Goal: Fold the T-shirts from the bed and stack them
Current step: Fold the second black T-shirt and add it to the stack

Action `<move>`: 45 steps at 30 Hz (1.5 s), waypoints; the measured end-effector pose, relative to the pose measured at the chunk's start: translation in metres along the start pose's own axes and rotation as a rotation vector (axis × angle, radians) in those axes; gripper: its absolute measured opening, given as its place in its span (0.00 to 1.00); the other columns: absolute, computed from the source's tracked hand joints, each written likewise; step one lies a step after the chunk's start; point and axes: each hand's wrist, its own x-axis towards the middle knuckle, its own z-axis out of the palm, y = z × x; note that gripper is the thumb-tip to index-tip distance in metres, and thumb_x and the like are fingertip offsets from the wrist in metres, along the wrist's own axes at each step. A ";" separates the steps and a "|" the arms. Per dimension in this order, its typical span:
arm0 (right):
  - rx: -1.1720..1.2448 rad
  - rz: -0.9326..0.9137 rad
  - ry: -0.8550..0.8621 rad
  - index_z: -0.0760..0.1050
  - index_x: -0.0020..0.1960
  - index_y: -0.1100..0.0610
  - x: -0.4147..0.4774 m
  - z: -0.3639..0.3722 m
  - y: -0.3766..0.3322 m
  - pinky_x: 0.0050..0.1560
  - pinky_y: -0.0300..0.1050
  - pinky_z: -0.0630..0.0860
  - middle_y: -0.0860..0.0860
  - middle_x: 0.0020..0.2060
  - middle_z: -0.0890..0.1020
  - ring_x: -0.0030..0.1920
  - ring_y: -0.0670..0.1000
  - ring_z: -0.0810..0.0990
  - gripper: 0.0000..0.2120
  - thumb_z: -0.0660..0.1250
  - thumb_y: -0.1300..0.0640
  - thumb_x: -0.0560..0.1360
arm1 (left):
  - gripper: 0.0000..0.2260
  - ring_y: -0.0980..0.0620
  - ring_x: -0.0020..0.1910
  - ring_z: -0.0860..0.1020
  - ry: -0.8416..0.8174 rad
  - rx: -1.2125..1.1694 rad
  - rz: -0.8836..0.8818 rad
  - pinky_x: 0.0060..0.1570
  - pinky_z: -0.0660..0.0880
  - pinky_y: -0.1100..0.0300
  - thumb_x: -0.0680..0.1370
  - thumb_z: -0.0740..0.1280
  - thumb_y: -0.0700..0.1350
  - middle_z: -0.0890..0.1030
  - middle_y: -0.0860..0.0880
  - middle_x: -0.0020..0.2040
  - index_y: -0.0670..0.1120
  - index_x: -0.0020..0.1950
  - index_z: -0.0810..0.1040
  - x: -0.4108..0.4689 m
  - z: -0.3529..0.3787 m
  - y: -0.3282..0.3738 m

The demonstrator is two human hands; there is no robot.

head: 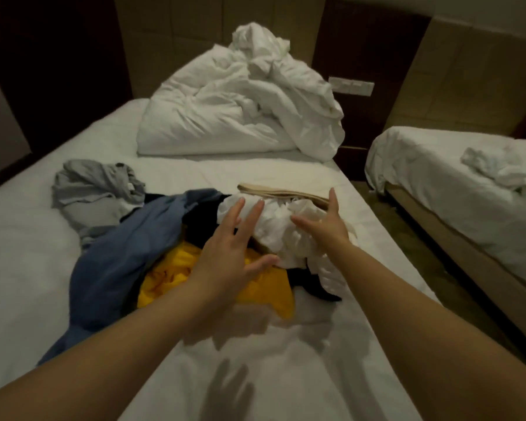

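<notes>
white shirt (274, 229) sits crumpled between left hand (225, 253) and right hand (325, 223), both spread wide, holding nothing; right one's nearer, maybe touching.

Crumpled white duvet (225, 110) heaped at the headboard (176, 31); switch plate (351, 86) on wall; 1 other bed (422, 165) at right.

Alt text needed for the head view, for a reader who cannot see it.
Left hand and right hand, both open, reach for a crumpled white T-shirt atop a heap of blue, yellow and grey clothes on a bed. A rumpled duvet lies beyond.
</notes>
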 end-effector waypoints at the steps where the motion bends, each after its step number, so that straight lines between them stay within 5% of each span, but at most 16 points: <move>1: -0.039 0.001 -0.079 0.59 0.73 0.50 0.008 0.003 -0.006 0.56 0.51 0.74 0.57 0.64 0.73 0.63 0.60 0.73 0.37 0.73 0.50 0.69 | 0.35 0.52 0.75 0.50 0.005 -0.018 0.010 0.69 0.59 0.54 0.70 0.60 0.66 0.45 0.53 0.77 0.68 0.68 0.40 0.004 -0.005 -0.003; 4: -0.295 -0.089 -0.193 0.79 0.55 0.59 0.023 0.019 -0.031 0.52 0.52 0.78 0.59 0.47 0.82 0.51 0.60 0.80 0.13 0.68 0.54 0.74 | 0.36 0.52 0.75 0.50 -0.001 -0.023 0.020 0.69 0.58 0.54 0.67 0.58 0.71 0.46 0.54 0.77 0.69 0.67 0.39 0.011 -0.014 -0.017; 6: -0.408 -0.280 -0.135 0.79 0.54 0.61 0.023 0.039 -0.054 0.54 0.47 0.74 0.60 0.51 0.81 0.54 0.59 0.78 0.14 0.63 0.55 0.75 | 0.38 0.52 0.75 0.51 -0.008 -0.009 0.006 0.70 0.61 0.51 0.65 0.56 0.72 0.47 0.54 0.77 0.69 0.68 0.39 0.016 -0.017 -0.031; 9: -0.145 -0.558 -0.202 0.79 0.48 0.61 -0.009 0.078 -0.092 0.49 0.42 0.70 0.59 0.46 0.80 0.47 0.53 0.77 0.17 0.60 0.53 0.65 | 0.44 0.49 0.73 0.55 0.069 -0.014 -0.010 0.66 0.62 0.53 0.62 0.62 0.69 0.50 0.50 0.77 0.66 0.71 0.41 0.027 -0.020 -0.047; 11: 0.020 -0.552 -0.380 0.77 0.43 0.59 -0.026 0.096 -0.103 0.43 0.41 0.74 0.57 0.39 0.79 0.39 0.51 0.78 0.13 0.60 0.55 0.63 | 0.44 0.46 0.71 0.61 0.208 -0.003 -0.021 0.66 0.65 0.54 0.66 0.69 0.62 0.57 0.46 0.75 0.62 0.71 0.43 0.032 -0.022 -0.052; 14: 0.145 -0.497 -0.520 0.76 0.54 0.56 -0.027 0.102 -0.098 0.45 0.40 0.77 0.53 0.43 0.81 0.43 0.49 0.80 0.13 0.63 0.55 0.71 | 0.30 0.46 0.61 0.71 0.272 -0.105 -0.102 0.57 0.73 0.49 0.77 0.64 0.47 0.68 0.45 0.67 0.65 0.72 0.53 0.037 -0.026 -0.069; 16: -0.004 -0.623 -0.370 0.70 0.66 0.52 -0.017 0.094 -0.077 0.58 0.42 0.72 0.52 0.58 0.78 0.57 0.49 0.76 0.24 0.62 0.51 0.71 | 0.22 0.43 0.58 0.74 0.206 -0.143 -0.194 0.55 0.73 0.47 0.79 0.59 0.44 0.72 0.44 0.63 0.69 0.65 0.65 0.042 -0.022 -0.081; 18: -0.151 -0.670 -0.046 0.67 0.70 0.53 -0.011 0.077 -0.042 0.65 0.43 0.64 0.51 0.66 0.73 0.65 0.50 0.70 0.26 0.59 0.50 0.73 | 0.15 0.43 0.57 0.75 0.118 -0.079 -0.233 0.56 0.73 0.48 0.79 0.60 0.47 0.74 0.46 0.63 0.60 0.63 0.73 0.046 -0.011 -0.081; 21: -0.198 -0.374 0.342 0.63 0.72 0.54 -0.005 0.043 0.025 0.67 0.45 0.61 0.52 0.70 0.69 0.68 0.53 0.66 0.24 0.55 0.50 0.78 | 0.19 0.43 0.58 0.76 0.062 -0.054 -0.278 0.60 0.72 0.45 0.78 0.58 0.58 0.77 0.46 0.61 0.52 0.64 0.72 0.055 0.003 -0.069; 25: -0.044 0.022 -0.003 0.53 0.76 0.52 -0.016 0.033 0.090 0.63 0.48 0.66 0.53 0.71 0.66 0.69 0.56 0.66 0.30 0.60 0.48 0.78 | 0.27 0.44 0.74 0.57 -0.122 0.057 -0.291 0.69 0.59 0.52 0.80 0.57 0.54 0.55 0.43 0.76 0.47 0.77 0.54 0.061 0.007 -0.057; 28: 0.016 0.062 -0.136 0.63 0.70 0.52 -0.034 0.048 0.099 0.55 0.44 0.70 0.50 0.57 0.75 0.61 0.56 0.74 0.26 0.66 0.49 0.75 | 0.37 0.47 0.76 0.49 -0.184 0.048 -0.316 0.71 0.53 0.54 0.76 0.63 0.58 0.46 0.47 0.77 0.49 0.77 0.46 0.054 0.008 -0.049; 32: -0.096 -0.055 0.117 0.74 0.49 0.57 -0.050 0.053 0.103 0.42 0.45 0.71 0.51 0.41 0.77 0.47 0.56 0.78 0.04 0.63 0.57 0.77 | 0.41 0.46 0.76 0.48 -0.210 0.075 -0.327 0.71 0.54 0.54 0.75 0.66 0.57 0.43 0.47 0.77 0.49 0.77 0.43 0.042 0.006 -0.045; 38: -0.106 -0.199 0.336 0.74 0.44 0.54 -0.087 0.014 0.067 0.36 0.39 0.67 0.50 0.37 0.77 0.41 0.54 0.77 0.06 0.61 0.57 0.79 | 0.43 0.42 0.75 0.52 -0.285 0.050 -0.351 0.67 0.62 0.52 0.74 0.68 0.55 0.40 0.45 0.76 0.54 0.76 0.40 0.021 -0.008 -0.028; 42: 0.278 -0.449 0.602 0.73 0.43 0.52 -0.108 -0.026 -0.045 0.33 0.31 0.69 0.50 0.31 0.76 0.32 0.49 0.75 0.08 0.59 0.57 0.79 | 0.44 0.43 0.75 0.50 -0.305 0.026 -0.354 0.67 0.61 0.51 0.73 0.69 0.57 0.35 0.46 0.76 0.58 0.75 0.37 0.011 -0.031 0.000; 45: 0.451 -0.333 0.430 0.74 0.45 0.57 -0.095 -0.065 -0.116 0.37 0.40 0.75 0.50 0.31 0.74 0.31 0.45 0.74 0.09 0.57 0.59 0.80 | 0.41 0.44 0.76 0.49 -0.295 -0.038 -0.316 0.68 0.61 0.53 0.74 0.67 0.56 0.34 0.47 0.76 0.57 0.76 0.41 0.003 -0.057 0.031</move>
